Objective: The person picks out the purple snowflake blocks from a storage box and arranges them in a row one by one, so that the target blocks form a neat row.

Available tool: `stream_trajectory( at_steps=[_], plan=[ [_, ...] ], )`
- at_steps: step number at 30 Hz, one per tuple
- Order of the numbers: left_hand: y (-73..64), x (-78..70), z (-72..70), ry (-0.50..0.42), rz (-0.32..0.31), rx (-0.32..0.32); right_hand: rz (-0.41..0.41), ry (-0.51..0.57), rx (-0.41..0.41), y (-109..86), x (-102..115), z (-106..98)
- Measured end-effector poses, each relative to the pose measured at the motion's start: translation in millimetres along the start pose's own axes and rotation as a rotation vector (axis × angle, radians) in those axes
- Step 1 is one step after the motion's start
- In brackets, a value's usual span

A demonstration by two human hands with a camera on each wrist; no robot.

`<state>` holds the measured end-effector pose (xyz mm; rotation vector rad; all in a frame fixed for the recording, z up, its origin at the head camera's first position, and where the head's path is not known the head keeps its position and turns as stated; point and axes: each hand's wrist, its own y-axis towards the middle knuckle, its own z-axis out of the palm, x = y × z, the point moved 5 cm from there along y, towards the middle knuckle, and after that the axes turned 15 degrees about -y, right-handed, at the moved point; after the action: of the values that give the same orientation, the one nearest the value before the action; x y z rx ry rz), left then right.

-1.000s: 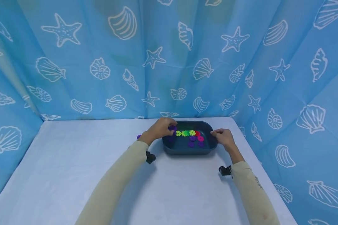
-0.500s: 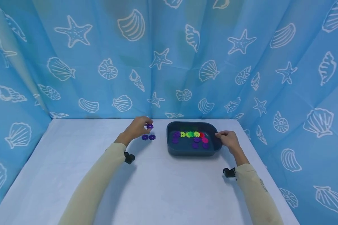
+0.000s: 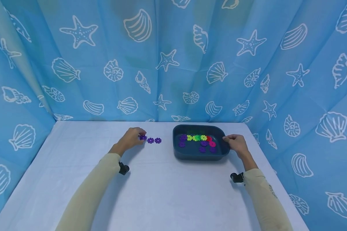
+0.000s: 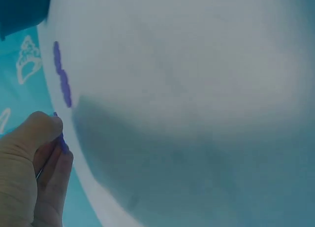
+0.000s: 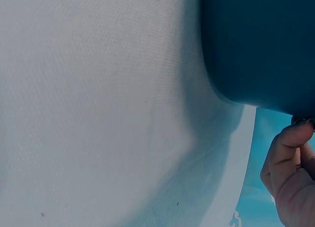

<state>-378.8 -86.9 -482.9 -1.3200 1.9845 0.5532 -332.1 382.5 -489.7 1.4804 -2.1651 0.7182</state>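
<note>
My left hand (image 3: 132, 138) pinches a purple flower-shaped disc (image 3: 143, 137) between thumb and fingers, low over the white table. In the left wrist view this disc (image 4: 63, 144) shows edge-on, partly covered by the thumb. Just right of it, two more purple flower discs (image 3: 154, 140) lie side by side on the table. At the right, my right hand (image 3: 236, 143) grips the right rim of a dark blue-grey plastic tub (image 3: 196, 157). Inside the tub are several flower discs: purple ones, a row of yellow and green ones (image 3: 196, 138), and red and pink ones (image 3: 212, 144).
The white tabletop (image 3: 162, 192) stretches in front of the tub and both hands. A blue curtain (image 3: 173, 86) with white shells and starfish hangs along the back and the sides. A black wrist camera (image 3: 123, 168) sits under the left forearm, another (image 3: 236, 177) by the right.
My left hand has moved left, out of the tub, with a purple disc and lowered it beside the two on the table. My right hand has stayed on the rim. The view has shifted slightly.
</note>
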Motion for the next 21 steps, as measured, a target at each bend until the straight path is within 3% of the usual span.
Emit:
stream_trajectory(
  at_steps=[4,11,21],
  plan=[
    [-0.8,6.7,5.0,0.002,-0.011,-0.001,-0.001,-0.004,0.019,-10.4,7.8,-3.1],
    [-0.1,11.7,9.5,0.011,-0.021,-0.010,-0.007,-0.001,0.018,-9.4,8.4,-3.6],
    [-4.0,10.4,10.5,0.020,0.037,-0.020,0.007,0.002,0.033,-11.2,8.1,-3.7]
  ],
)
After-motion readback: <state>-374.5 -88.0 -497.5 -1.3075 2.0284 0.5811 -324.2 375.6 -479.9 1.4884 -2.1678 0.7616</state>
